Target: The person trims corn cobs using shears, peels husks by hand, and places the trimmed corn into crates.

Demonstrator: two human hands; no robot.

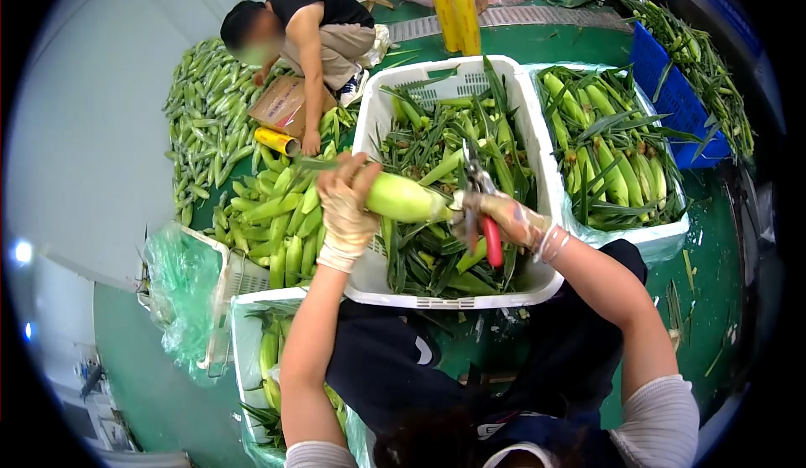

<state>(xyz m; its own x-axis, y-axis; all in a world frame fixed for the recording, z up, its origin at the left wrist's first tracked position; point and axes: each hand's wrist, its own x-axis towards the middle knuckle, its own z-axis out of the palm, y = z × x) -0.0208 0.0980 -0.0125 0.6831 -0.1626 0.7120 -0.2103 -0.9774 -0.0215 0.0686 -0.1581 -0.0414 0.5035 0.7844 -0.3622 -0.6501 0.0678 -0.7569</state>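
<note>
My left hand (347, 208), in a pale glove, is wrapped round the leafy end of a green ear of corn (405, 198), holding it level over a white crate (453, 303). In my right hand (514, 219), also gloved, are pruning shears (492, 241) with red handles, their metal blades pointing up. The stem end of the ear is close to the shears and my right fingers; whether they touch, I cannot tell. Below, the crate holds husk leaves (424, 254), stalk pieces and some ears.
A heap of corn (281, 220) lies left of the crate. Another white crate (676, 226) of ears stands right, a blue crate (672, 99) beyond it. At the back left, a person (315, 36) squats by a cardboard box (290, 103) and wrapped ears (201, 124). Yellow film rolls (464, 19) stand behind.
</note>
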